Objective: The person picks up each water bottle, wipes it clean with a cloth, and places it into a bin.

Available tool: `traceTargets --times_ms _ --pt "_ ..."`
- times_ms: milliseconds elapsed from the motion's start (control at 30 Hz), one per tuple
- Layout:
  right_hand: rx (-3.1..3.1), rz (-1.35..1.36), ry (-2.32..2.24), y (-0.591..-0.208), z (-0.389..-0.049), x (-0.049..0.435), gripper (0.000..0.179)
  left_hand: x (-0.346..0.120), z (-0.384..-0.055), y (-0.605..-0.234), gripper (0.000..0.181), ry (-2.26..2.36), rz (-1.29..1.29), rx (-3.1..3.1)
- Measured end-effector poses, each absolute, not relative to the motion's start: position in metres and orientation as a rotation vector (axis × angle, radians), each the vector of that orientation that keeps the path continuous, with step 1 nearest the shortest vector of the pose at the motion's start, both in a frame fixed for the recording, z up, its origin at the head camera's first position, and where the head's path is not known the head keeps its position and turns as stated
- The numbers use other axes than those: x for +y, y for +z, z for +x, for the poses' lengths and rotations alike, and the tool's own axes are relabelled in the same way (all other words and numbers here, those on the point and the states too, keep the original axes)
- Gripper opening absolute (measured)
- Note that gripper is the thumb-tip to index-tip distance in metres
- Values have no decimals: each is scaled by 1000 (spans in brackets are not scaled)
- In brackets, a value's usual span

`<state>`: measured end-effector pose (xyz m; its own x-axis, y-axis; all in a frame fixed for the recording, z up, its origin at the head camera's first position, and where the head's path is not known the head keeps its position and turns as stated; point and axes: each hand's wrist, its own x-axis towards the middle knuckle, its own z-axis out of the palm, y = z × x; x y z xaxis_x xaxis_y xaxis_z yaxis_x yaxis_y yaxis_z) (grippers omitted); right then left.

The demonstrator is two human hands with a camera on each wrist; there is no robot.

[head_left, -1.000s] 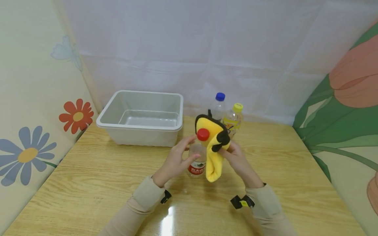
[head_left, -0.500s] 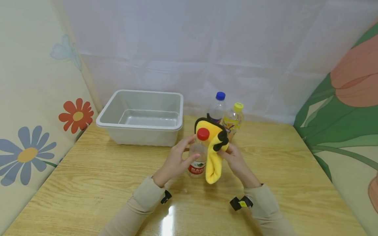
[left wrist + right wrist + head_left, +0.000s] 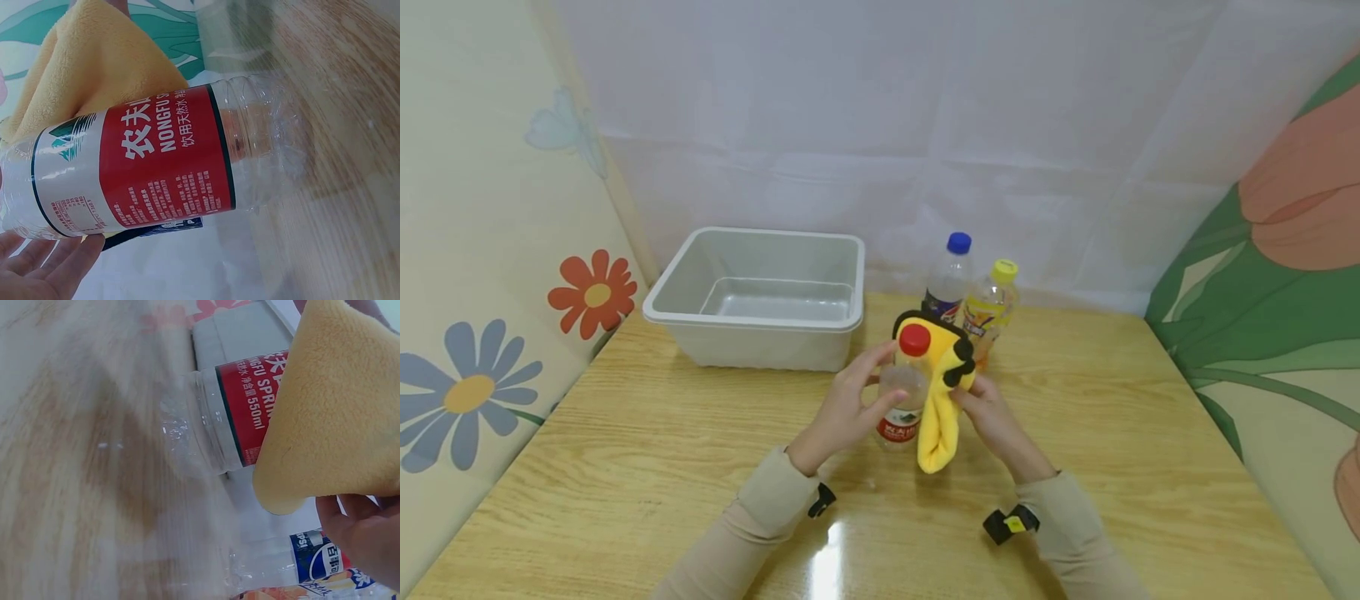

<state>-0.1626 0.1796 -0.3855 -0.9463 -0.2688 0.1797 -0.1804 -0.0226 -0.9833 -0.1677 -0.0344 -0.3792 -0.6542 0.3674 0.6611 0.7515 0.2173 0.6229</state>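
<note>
My left hand (image 3: 848,410) grips a clear plastic water bottle (image 3: 899,427) with a red cap and a red-and-white label. The bottle is upright, low over the wooden table, and its label fills much of the left wrist view. Against the bottle's right and far side is a yellow plush cloth (image 3: 938,429) with black trim, held in my right hand (image 3: 996,423). One end of the cloth hangs down beside the label. In the right wrist view, the fingers (image 3: 350,528) pinch the cloth's edge, and the cloth covers the bottle's upper part.
A grey plastic tub (image 3: 775,348) stands at the back left of the table (image 3: 625,467). Behind the cloth are a blue-capped bottle (image 3: 951,279) and a yellow-capped bottle (image 3: 994,304). A white sheet (image 3: 880,108) hangs behind the table.
My right hand has shifted slightly down and left with the cloth along the bottle, so more of the two rear bottles shows. The left hand and the water bottle stay nearly still.
</note>
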Motion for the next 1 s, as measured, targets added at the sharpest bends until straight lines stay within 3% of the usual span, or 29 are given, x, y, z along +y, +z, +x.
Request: traceTargets --times_ms 733,1000 --pt "2063 -322 -2023 -402 -164 183 22 -37 -168 -379 56 -1467 -1042 -2145" --pt "2149 -272 -1966 -399 -162 186 25 -37 -167 -378 56 -1467 -1044 -2156"
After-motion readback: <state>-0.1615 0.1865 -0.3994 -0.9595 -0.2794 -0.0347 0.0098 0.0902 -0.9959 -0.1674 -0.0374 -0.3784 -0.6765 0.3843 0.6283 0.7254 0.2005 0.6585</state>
